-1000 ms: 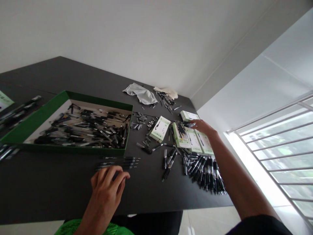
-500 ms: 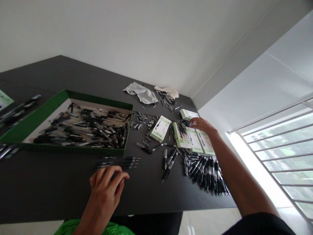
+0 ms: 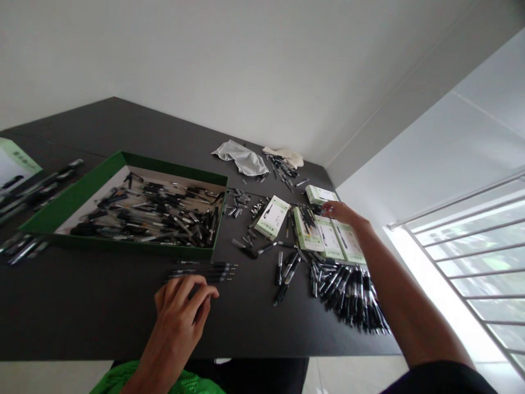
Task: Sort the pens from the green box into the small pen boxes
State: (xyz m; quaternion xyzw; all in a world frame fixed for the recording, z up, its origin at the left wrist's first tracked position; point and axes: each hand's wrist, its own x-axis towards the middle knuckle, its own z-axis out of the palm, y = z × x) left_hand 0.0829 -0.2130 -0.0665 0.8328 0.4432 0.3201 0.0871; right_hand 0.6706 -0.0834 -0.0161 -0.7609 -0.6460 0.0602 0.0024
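Hovering, left hand [image 3: 180, 312] curled beside black pens [image 3: 205, 271], right hand [image 3: 340, 212] outstretched over pen boxes [image 3: 328, 238], green tray [image 3: 74, 194] beyond

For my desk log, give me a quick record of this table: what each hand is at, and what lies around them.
Left hand: on the black table, beside a row of black pens
Right hand: over green-and-white pen packs, next to a small heap of pens
Nearby: large pile of black pens, loose pen parts
Box: green box holding loose pens
Also there: grey cloth
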